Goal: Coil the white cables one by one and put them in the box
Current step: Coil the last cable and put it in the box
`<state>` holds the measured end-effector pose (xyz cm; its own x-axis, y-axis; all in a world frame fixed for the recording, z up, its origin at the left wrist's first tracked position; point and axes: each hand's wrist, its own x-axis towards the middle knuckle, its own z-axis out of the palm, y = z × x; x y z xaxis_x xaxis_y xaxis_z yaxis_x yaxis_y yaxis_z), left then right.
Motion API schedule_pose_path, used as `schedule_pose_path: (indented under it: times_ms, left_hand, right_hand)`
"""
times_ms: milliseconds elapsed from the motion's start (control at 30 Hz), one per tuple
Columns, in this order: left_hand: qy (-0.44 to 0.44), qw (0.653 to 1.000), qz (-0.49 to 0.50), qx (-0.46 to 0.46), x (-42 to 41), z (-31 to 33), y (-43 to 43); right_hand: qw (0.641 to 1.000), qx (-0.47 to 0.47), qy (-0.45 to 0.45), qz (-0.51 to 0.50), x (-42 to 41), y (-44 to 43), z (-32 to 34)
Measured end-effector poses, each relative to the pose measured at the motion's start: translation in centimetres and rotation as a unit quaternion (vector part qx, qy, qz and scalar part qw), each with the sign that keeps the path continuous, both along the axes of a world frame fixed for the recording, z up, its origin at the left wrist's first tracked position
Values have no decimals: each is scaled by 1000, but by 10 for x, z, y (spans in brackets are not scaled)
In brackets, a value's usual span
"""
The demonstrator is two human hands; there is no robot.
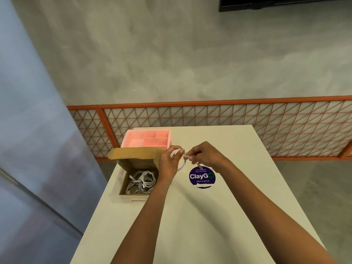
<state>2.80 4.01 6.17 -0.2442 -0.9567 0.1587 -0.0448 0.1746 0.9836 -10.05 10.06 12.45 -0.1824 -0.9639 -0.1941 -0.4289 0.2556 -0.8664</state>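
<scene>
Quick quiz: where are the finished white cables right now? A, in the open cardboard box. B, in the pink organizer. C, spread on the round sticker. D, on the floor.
A: a pile of coiled white cables lies inside the open cardboard box, while the pink organizer behind it shows empty compartments.

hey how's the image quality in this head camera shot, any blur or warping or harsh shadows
Head view: wide-angle warping bows the orange lattice railing and white table edges; soft, even light leaves only faint arm shadows; the thin white cable between the left hand and right hand is slightly blurred.
</scene>
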Motion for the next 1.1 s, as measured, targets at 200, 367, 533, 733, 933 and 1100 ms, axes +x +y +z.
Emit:
schedule_pose_path:
  times_ms: [200, 367, 533, 733, 933, 1100]
  left_hand:
    - [-8, 1000, -16, -9, 6, -7, 1]
    - [9, 997, -15, 71, 14, -7, 5]
    - [8, 989, -85, 122, 19, 0, 8]
    - [40, 982, -155, 103, 18, 14, 13]
    - [5, 985, -162, 56, 11, 28, 14]
    - [15, 990, -133, 53, 4, 31, 14]
  right_hand:
    - [999, -25, 15, 17, 1, 7, -1]
    - [999, -19, -23, 21, -10, 13, -4]
    - [999, -23, -47, 2, -20, 10, -4]
    - [996, -55, -55, -34, -30, 7, -9]
    - [990, -92, -93, -48, -38, 5, -16]
    - [972, -147, -170, -64, -33, 10, -22]
